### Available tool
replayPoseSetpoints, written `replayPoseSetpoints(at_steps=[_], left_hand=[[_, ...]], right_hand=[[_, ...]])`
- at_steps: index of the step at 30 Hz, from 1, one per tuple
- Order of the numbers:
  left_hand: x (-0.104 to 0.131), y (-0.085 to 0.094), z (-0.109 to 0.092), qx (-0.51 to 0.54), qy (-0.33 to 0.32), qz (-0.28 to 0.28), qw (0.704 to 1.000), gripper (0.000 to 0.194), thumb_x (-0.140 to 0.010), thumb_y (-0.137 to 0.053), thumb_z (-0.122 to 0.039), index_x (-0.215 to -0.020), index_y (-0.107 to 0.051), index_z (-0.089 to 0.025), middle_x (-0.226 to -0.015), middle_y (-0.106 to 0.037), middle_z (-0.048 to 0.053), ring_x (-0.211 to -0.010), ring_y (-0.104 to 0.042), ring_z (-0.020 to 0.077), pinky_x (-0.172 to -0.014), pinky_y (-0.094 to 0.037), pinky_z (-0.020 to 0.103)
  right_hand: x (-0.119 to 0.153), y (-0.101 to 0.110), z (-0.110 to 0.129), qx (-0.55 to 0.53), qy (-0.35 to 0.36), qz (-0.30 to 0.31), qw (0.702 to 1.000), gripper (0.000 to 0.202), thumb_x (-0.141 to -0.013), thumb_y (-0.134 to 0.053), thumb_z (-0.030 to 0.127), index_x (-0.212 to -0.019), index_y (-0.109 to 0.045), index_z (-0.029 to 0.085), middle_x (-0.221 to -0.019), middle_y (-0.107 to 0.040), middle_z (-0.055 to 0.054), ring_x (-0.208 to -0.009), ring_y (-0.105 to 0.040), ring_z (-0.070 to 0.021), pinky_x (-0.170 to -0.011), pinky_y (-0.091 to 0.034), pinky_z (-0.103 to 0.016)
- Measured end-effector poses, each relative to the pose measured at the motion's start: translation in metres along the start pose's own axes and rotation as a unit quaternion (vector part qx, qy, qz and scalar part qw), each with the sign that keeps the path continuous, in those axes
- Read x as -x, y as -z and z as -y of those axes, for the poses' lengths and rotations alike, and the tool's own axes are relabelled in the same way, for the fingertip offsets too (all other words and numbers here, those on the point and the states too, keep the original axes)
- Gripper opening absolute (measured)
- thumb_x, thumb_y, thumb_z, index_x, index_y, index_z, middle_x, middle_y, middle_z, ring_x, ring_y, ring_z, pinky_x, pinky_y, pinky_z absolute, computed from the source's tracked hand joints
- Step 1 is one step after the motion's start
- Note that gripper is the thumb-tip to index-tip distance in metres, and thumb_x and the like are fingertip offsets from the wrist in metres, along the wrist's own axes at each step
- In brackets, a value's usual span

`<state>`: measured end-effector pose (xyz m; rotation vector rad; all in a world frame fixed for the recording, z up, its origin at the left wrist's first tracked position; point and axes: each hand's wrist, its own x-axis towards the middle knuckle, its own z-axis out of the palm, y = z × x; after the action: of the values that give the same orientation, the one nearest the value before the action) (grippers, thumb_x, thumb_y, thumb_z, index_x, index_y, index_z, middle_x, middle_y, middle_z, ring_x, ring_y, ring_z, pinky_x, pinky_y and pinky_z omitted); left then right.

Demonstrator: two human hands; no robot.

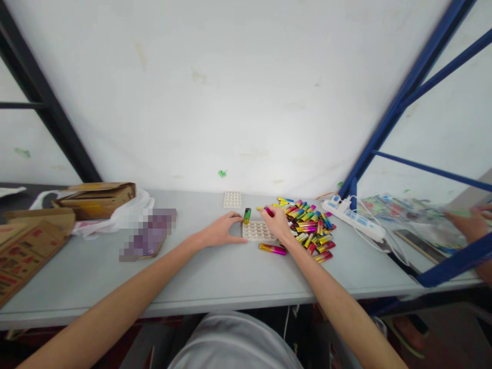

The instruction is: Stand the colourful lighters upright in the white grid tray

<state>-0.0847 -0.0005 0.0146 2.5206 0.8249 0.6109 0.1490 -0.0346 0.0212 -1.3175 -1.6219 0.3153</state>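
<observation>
A white tray with rows of round holes [255,231] lies on the table in front of me. My left hand [225,229] grips its left end, thumb at the near corner and fingers at the far one. One green-and-gold lighter [247,215] stands upright at the tray's far left corner, beside my left fingertips. My right hand [277,223] pinches a magenta lighter [268,211] above the tray's far right side. A yellow-to-magenta lighter [272,249] lies just in front of the tray. To the right spreads a pile of shiny multicoloured lighters [307,225].
A second holed tray [232,199] lies near the wall. Leftward are a partly blurred purple package [151,233] and cardboard boxes [100,200]. A white power strip [353,218] with cables and a blue metal frame [384,123] stand right, with another person's hand [467,223] beyond.
</observation>
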Motion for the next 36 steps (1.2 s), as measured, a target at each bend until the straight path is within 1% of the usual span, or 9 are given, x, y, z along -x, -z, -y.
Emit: replayPoseSetpoints(at_steps=[3, 7, 12, 14, 17, 20, 25, 32, 36], left_hand=[[0.0, 0.0, 0.0, -0.003, 0.0, 0.004, 1.0, 0.072, -0.078, -0.076, -0.071, -0.128, -0.067, -0.021, -0.133, -0.063, 0.012, -0.124, -0.061, 0.033, -0.114, -0.045, 0.044], [0.0, 0.001, -0.001, -0.014, -0.001, 0.01, 1.0, 0.072, -0.079, -0.075, -0.069, -0.13, -0.066, -0.019, -0.134, -0.061, 0.013, -0.126, -0.06, 0.0323, -0.115, -0.044, 0.043], [-0.001, 0.001, 0.0, -0.016, -0.004, 0.009, 1.0, 0.072, -0.08, -0.075, -0.069, -0.129, -0.066, -0.018, -0.134, -0.062, 0.014, -0.125, -0.061, 0.033, -0.114, -0.045, 0.043], [-0.001, 0.001, 0.0, -0.016, -0.005, 0.009, 1.0, 0.072, -0.08, -0.075, -0.07, -0.13, -0.066, -0.018, -0.134, -0.062, 0.013, -0.125, -0.06, 0.0328, -0.114, -0.045, 0.043], [-0.001, 0.0, 0.001, -0.012, -0.007, 0.01, 1.0, 0.073, -0.08, -0.075, -0.07, -0.13, -0.066, -0.019, -0.135, -0.062, 0.013, -0.125, -0.06, 0.0325, -0.114, -0.045, 0.043], [-0.001, 0.0, 0.002, -0.005, -0.013, 0.01, 1.0, 0.071, -0.081, -0.076, -0.068, -0.132, -0.066, -0.02, -0.134, -0.062, 0.013, -0.124, -0.06, 0.0325, -0.113, -0.045, 0.044], [-0.001, 0.001, 0.002, 0.0, -0.02, 0.014, 1.0, 0.069, -0.082, -0.077, -0.065, -0.132, -0.066, -0.019, -0.133, -0.062, 0.014, -0.124, -0.06, 0.0327, -0.113, -0.045, 0.046], [-0.001, 0.001, 0.0, -0.003, -0.023, 0.013, 1.0, 0.066, -0.082, -0.076, -0.065, -0.13, -0.067, -0.02, -0.133, -0.062, 0.013, -0.123, -0.06, 0.032, -0.112, -0.046, 0.045], [0.0, 0.0, 0.001, -0.012, -0.023, 0.011, 1.0, 0.066, -0.082, -0.075, -0.066, -0.129, -0.067, -0.019, -0.132, -0.062, 0.013, -0.122, -0.061, 0.032, -0.112, -0.046, 0.044]], right_hand=[[0.0, 0.0, -0.001, 0.02, -0.012, -0.012, 1.0, 0.033, -0.086, -0.052, 0.038, -0.06, -0.037, 0.024, -0.056, -0.035, 0.005, -0.059, -0.037, -0.0137, -0.058, -0.025, -0.028], [-0.002, 0.001, -0.001, 0.017, -0.015, -0.028, 0.999, 0.037, -0.092, -0.052, 0.046, -0.064, -0.041, 0.024, -0.058, -0.041, 0.005, -0.059, -0.041, -0.0146, -0.059, -0.03, -0.029], [-0.001, 0.002, 0.001, -0.045, -0.025, 0.044, 0.998, 0.037, -0.102, -0.044, 0.054, -0.086, -0.053, 0.023, -0.075, -0.059, 0.001, -0.061, -0.053, -0.016, -0.06, -0.041, -0.028], [-0.001, 0.002, 0.002, -0.004, 0.023, 0.049, 0.999, 0.037, -0.104, -0.044, 0.052, -0.084, -0.053, 0.022, -0.083, -0.062, -0.003, -0.071, -0.058, -0.0178, -0.068, -0.045, -0.029], [0.002, 0.002, 0.004, 0.087, 0.096, 0.087, 0.988, 0.044, -0.105, -0.046, 0.052, -0.073, -0.051, 0.022, -0.075, -0.059, -0.002, -0.073, -0.055, -0.0179, -0.073, -0.042, -0.029], [0.005, 0.003, 0.008, 0.113, 0.095, 0.136, 0.98, 0.044, -0.106, -0.047, 0.052, -0.076, -0.056, 0.021, -0.067, -0.059, 0.001, -0.064, -0.051, -0.0158, -0.066, -0.037, -0.027], [0.005, 0.003, 0.01, 0.138, 0.1, 0.134, 0.976, 0.037, -0.105, -0.054, 0.045, -0.079, -0.06, 0.019, -0.072, -0.065, -0.002, -0.066, -0.056, -0.0167, -0.065, -0.036, -0.027], [0.006, -0.002, 0.005, 0.235, 0.17, 0.168, 0.942, 0.03, -0.108, -0.049, 0.04, -0.099, -0.064, 0.016, -0.094, -0.07, -0.01, -0.089, -0.064, -0.0224, -0.081, -0.045, -0.031], [0.005, -0.002, 0.009, 0.273, 0.18, 0.181, 0.927, 0.029, -0.108, -0.05, 0.041, -0.104, -0.066, 0.016, -0.102, -0.069, -0.012, -0.096, -0.064, -0.0232, -0.086, -0.046, -0.032]])
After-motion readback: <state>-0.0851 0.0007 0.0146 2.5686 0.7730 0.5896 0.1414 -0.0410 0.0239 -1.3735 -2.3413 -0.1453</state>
